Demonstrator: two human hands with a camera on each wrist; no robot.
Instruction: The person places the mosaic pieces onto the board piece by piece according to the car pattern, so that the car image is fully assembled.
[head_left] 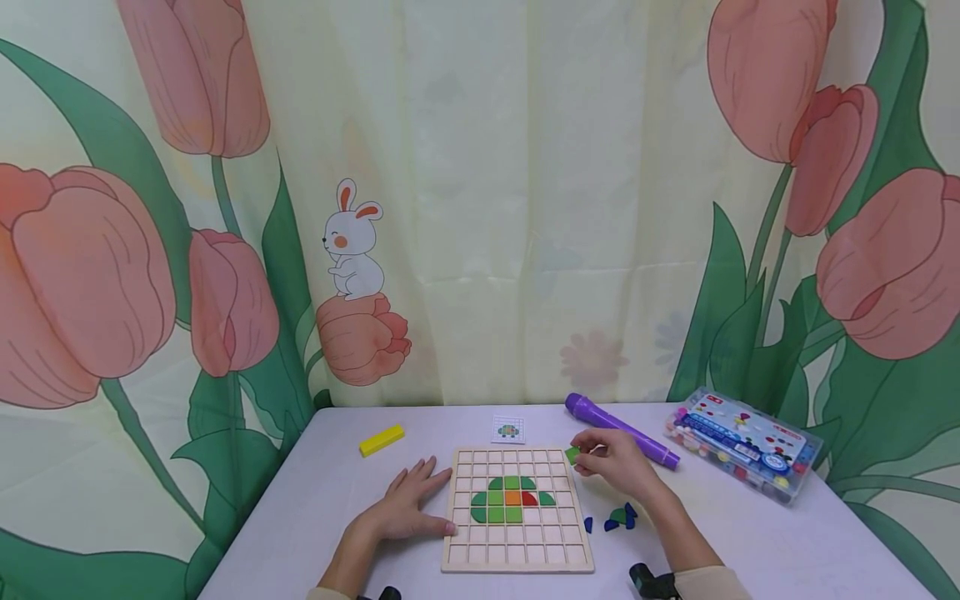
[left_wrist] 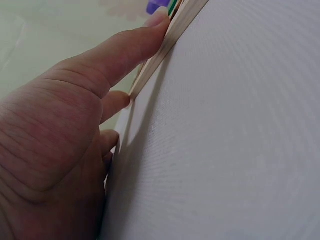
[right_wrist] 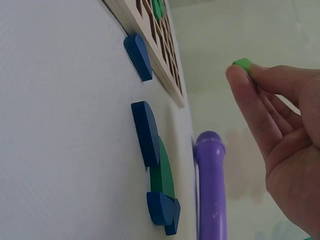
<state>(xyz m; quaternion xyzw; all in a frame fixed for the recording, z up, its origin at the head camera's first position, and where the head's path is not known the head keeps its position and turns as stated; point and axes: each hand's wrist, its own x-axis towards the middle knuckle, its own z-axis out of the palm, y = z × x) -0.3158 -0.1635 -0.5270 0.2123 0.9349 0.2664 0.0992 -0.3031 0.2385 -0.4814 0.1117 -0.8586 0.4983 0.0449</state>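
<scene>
Right hand [head_left: 617, 461] fingers [right_wrist: 250, 95] pinch a small green block [head_left: 572, 455], flat-faced, held above the board's [head_left: 516, 563] far right corner. Left hand [head_left: 408, 504] fingers spread flat on the counter [head_left: 300, 500], touching the board's left edge. Blue pieces [head_left: 621, 517] lie right of it.

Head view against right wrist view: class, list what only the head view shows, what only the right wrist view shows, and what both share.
Only the head view shows the left hand flat against the wooden grid board, the yellow block, the pattern card and the bead box. Only the right wrist view shows the loose blue pieces side on. Both show the right hand pinching a green piece, and the purple tube.
</scene>
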